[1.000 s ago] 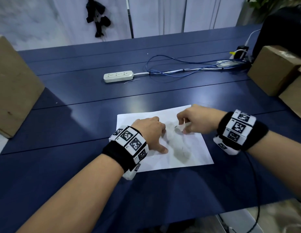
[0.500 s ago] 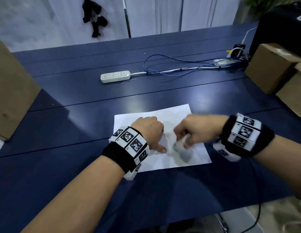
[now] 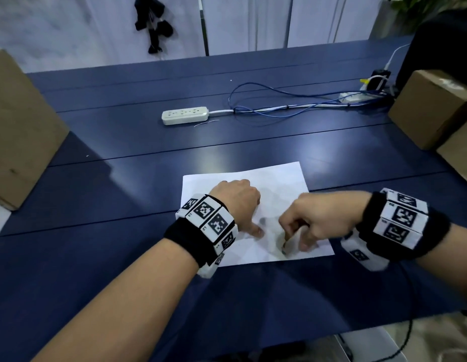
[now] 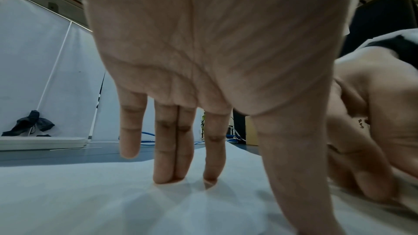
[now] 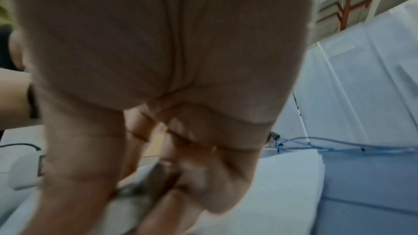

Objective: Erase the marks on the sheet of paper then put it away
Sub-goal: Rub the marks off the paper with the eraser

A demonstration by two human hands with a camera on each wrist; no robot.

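Sheet of paper (image 3: 256,189) flat on blue table (image 3: 122,257), centre of head view. Left hand (image 3: 236,202) pins it down, straight fingertips (image 4: 169,176) pressing paper. Right hand (image 3: 313,220) clenched round white eraser (image 3: 291,242), tip down on sheet near lower right corner. Grey smudge (image 3: 271,231) between hands. Power strip (image 3: 185,115) further up, cardboard boxes (image 3: 431,105) at frame's right edge.

We cannot make out the blurred white eraser (image 3: 292,240) in the right hand (image 3: 314,222), nor any marks beneath it on the sheet of paper (image 3: 276,178), whose near-left corner hides under the left hand (image 3: 236,202) and wristband.
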